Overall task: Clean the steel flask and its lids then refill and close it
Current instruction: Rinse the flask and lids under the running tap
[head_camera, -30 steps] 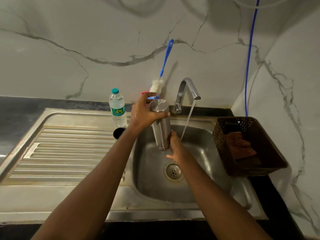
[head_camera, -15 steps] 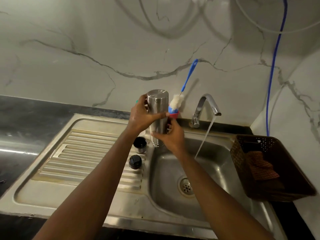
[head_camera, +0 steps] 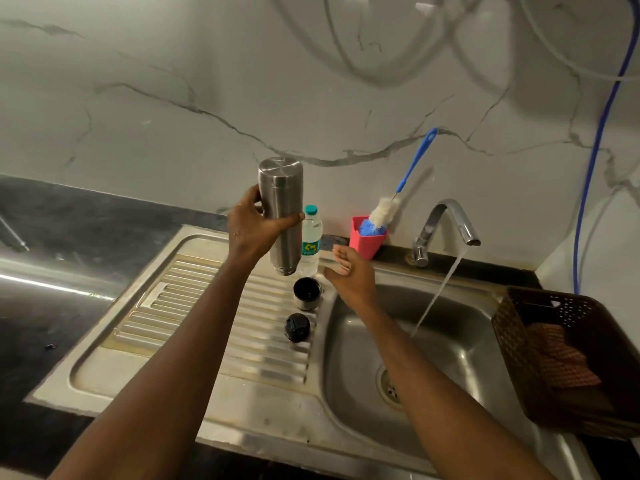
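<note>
My left hand (head_camera: 254,228) grips the steel flask (head_camera: 282,209) around its middle and holds it upside down, mouth pointing down, above the ribbed drainboard (head_camera: 194,320). My right hand (head_camera: 349,277) hovers to the right of the flask's mouth with fingers relaxed, holding nothing and apart from the flask. Below the flask stand the steel cup lid (head_camera: 307,293), open side up, and the black inner lid (head_camera: 297,327), both on the drainboard.
A plastic water bottle (head_camera: 311,239) stands behind the flask. A pink cup (head_camera: 366,241) holds a blue-handled bottle brush (head_camera: 398,195). The tap (head_camera: 446,223) runs water into the sink basin (head_camera: 450,344). A brown basket (head_camera: 568,362) with a cloth sits at the right.
My left hand has lifted the flask higher and moved it left over the drainboard. My right hand has let go of its lower end and drawn away to the right.
</note>
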